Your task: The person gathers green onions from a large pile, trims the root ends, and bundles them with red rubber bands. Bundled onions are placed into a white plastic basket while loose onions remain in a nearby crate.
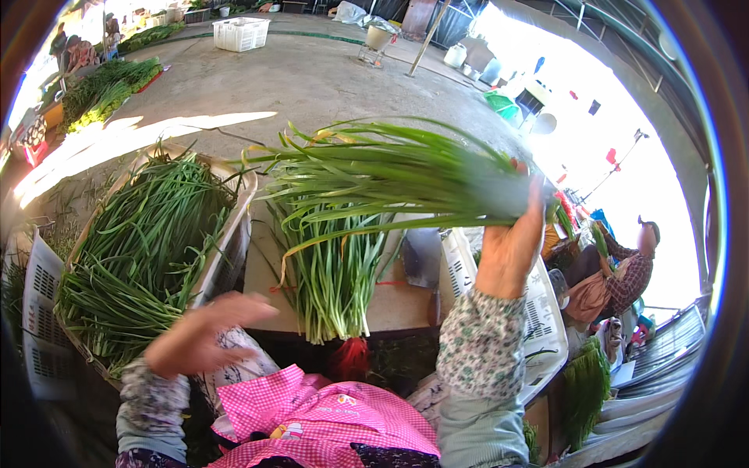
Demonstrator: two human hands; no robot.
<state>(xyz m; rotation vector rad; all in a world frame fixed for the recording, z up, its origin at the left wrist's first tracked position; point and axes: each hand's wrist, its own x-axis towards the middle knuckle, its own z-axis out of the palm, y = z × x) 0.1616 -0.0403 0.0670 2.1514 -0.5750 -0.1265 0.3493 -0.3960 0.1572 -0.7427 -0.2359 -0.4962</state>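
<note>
My right hand (515, 240) grips a bunch of long green leafy stalks, like garlic chives (404, 181), by its pale end; the leaf tips point left. Beneath it, a second bunch (333, 281) lies on a small board table (409, 316), cut ends towards me. A red tuft (351, 357) hangs at the table's near edge. My left hand (210, 333), blurred and with fingers apart, holds nothing; it is over the near side of a crate (248, 193) heaped with loose green stalks (152, 228).
A white plastic crate (541, 339) stands right of the table, another (44, 316) at far left. A co-worker (620, 281) sits at right holding greens. More greens (585, 392) lie lower right. Beyond are a white basket (240, 34), a pole (430, 38) and people (79, 55) beside piled greens.
</note>
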